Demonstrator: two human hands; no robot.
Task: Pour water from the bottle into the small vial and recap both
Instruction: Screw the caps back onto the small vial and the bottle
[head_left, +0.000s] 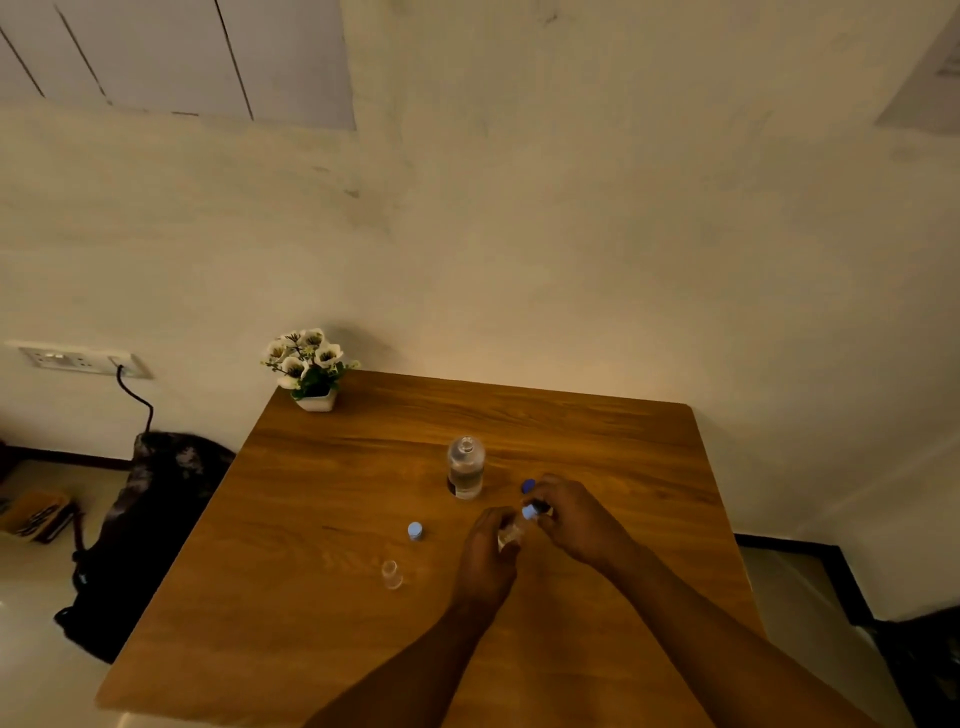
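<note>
Near the middle of the wooden table (363, 467), wide bare wood all round, edges well off. Left hand (488, 551) wraps shut around a small vial (511, 532); right hand (576, 514) pinches its light-blue cap (529, 512). Uncapped bottle (466, 467) stands just behind, a blue cap (528, 486) beside it.

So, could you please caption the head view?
Both hands, left and right, cap a small vial beside the open bottle.
</note>
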